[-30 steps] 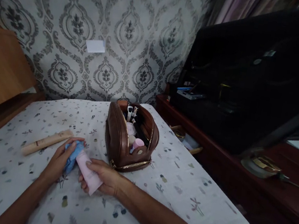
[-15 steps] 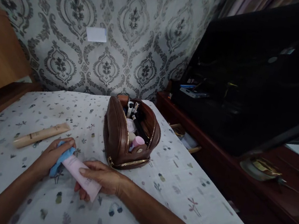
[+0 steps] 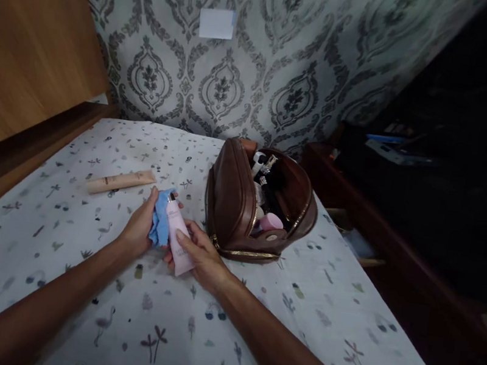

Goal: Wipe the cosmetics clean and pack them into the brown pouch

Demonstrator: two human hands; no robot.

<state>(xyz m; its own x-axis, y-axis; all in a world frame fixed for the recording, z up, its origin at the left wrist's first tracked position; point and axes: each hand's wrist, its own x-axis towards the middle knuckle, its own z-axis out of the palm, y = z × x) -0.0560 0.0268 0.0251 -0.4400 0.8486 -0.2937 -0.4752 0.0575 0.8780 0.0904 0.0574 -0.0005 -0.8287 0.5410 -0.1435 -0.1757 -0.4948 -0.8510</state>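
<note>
My right hand [image 3: 197, 255] is closed round the lower end of a pale pink tube [image 3: 176, 235] held just above the table. My left hand [image 3: 140, 229] grips a blue cloth [image 3: 160, 222] pressed against the tube's upper part, near its cap. Just right of both hands stands an open brown leather toiletry bag [image 3: 239, 206] with a gold zip; small bottles, dark tools and a pink-capped item show inside it.
A beige tube [image 3: 121, 181] lies on the table to the left behind my hands. The table wears a white cloth [image 3: 182, 333] with small prints. A wooden headboard [image 3: 23, 55] stands at left, dark furniture [image 3: 431, 194] at right, patterned wallpaper behind.
The view has swung, so everything sits further right and higher in the picture. The pink tube has turned more upright in my right hand, with the blue cloth still against its upper end.
</note>
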